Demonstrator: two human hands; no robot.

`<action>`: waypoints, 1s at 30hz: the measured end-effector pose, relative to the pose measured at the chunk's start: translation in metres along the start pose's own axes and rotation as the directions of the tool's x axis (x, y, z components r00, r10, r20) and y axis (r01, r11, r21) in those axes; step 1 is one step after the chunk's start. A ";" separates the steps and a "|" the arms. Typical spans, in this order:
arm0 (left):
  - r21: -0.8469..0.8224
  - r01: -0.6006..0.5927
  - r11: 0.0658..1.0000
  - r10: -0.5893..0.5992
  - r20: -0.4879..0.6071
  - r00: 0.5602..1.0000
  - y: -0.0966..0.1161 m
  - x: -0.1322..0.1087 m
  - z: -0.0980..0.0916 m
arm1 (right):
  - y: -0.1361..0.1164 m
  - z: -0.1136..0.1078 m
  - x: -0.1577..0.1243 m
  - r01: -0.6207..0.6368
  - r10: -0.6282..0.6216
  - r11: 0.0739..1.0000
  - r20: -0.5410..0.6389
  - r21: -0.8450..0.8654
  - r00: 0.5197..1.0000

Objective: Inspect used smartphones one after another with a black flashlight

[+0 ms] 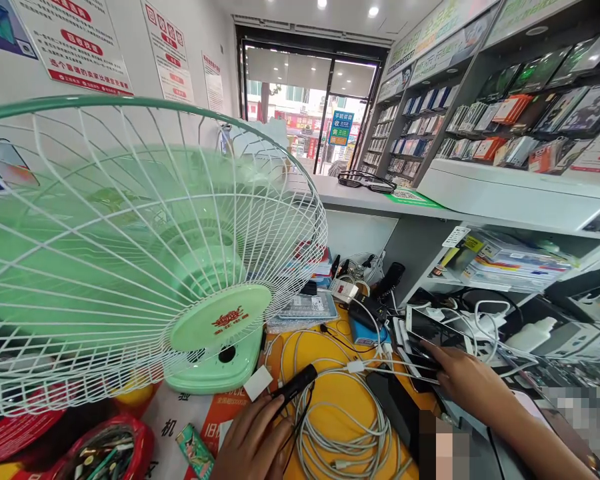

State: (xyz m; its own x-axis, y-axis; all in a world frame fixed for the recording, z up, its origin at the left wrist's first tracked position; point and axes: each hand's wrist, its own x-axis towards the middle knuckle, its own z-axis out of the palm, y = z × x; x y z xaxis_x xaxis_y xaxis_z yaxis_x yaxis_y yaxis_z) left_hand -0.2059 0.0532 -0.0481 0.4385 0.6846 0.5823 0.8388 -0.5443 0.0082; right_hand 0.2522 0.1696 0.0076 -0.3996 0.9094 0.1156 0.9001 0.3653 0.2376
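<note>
Left hand [253, 437] grip closed on a black cylindrical device [295, 383]; right hand [460, 377] on smartphones [430, 337] stacked right of the coiled white charging cables [340, 417], its grip unclear. Any pull on cables tangled there could drag the stack askew.

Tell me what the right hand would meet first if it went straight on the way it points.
The stack of smartphones lies first in line for the right hand; its fingers look already at the phones, though depth is hard to judge here.
</note>
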 end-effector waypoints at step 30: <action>-0.060 0.061 0.996 -0.060 0.025 0.998 0.003 0.002 -0.009 | 0.010 -0.002 0.006 0.077 -0.076 0.997 -0.091 0.006 0.993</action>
State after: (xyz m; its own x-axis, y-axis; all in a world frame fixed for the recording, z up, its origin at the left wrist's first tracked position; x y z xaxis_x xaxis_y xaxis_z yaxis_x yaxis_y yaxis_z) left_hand -0.2054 0.0487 -0.0397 0.3955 0.7279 0.5601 0.8433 -0.5293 0.0925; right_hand 0.2586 0.1786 0.0122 -0.4807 0.8572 0.1847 0.8680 0.4351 0.2395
